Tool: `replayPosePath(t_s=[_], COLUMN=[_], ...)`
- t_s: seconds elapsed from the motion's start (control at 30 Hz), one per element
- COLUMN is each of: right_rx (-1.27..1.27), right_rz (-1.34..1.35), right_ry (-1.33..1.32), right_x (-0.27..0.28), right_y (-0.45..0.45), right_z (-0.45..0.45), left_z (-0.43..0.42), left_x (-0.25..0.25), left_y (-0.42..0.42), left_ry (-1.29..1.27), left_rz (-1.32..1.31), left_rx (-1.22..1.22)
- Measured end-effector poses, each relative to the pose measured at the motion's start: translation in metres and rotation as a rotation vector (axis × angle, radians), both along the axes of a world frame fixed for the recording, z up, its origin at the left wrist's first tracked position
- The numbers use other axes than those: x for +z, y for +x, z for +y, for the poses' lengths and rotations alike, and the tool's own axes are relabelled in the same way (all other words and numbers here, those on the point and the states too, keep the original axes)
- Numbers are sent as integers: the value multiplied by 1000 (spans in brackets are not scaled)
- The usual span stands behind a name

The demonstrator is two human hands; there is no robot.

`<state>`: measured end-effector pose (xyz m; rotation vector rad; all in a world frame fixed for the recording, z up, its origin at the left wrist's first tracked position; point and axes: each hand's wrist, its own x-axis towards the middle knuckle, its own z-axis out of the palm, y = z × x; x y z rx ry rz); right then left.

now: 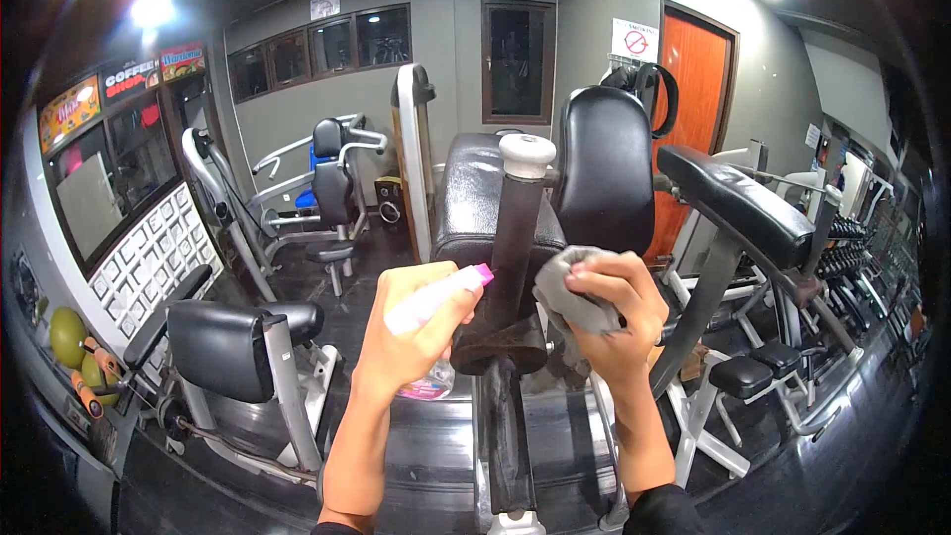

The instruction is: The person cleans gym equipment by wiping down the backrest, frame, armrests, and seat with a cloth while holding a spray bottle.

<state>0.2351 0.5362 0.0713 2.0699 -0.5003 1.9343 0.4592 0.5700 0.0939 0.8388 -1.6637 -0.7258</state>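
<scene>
My left hand (388, 352) is closed around a white spray bottle (428, 303) with a pink top, which points toward a dark upright bar. My right hand (626, 312) grips a crumpled grey cloth (577, 295) just right of that bar. The dark bar (517, 238) stands between both hands, with a white round cap (527, 155) on its upper end. Lower down, a dark cylinder (500, 352) crosses the machine's frame. Behind the bar lies a black padded bench (474, 188). Whether the cloth touches the machine I cannot tell.
A black backrest (606, 173) rises behind my right hand. An angled black pad (738, 203) stands to the right, and another machine's black seat pad (220, 349) to the left. A clear plastic bag (431, 382) lies below my left hand. Dumbbell racks (857, 263) line the far right.
</scene>
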Motion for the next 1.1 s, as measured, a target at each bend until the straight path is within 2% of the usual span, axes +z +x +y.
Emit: replayPosePath(t_s=[0.1,0.27,0.37,0.47,0.63,0.7,0.73,0.83,1.0,1.07,1.1], right_rx=[-100,-269,-333,-367,-509,-628,-661,-593,-618,-750,-740], right_rz=[122,286,698,786,569,654,791,1042,1097,935,945], right_ry=[-39,-34,-16,-39,-155,-230,-205,-194,-104,-206,-184], right_x=[25,32,17,43,71,59,53,36,71,81,82], right_y=[14,27,27,21,28,38,42,55,68,69,65], right_z=[-4,3,11,15,11,16,25,32,23,19,19], left_z=[-1,-3,-4,-7,-13,-14,-14,-9,-6,-4,-3], left_x=[-2,-14,-25,-34,-45,-47,-48,-48,-51,-51,-52], left_y=[2,8,15,17,17,19,20,25,32,34,34], left_ry=[-61,-10,31,41,-6,-20,-39,-53,-60,-44,-23], left_rz=[-14,225,262,288,334,365,374,387,397,408,417], left_rx=[48,-33,-58,-61,-82,-85,-88,-90,-100,-94,-86])
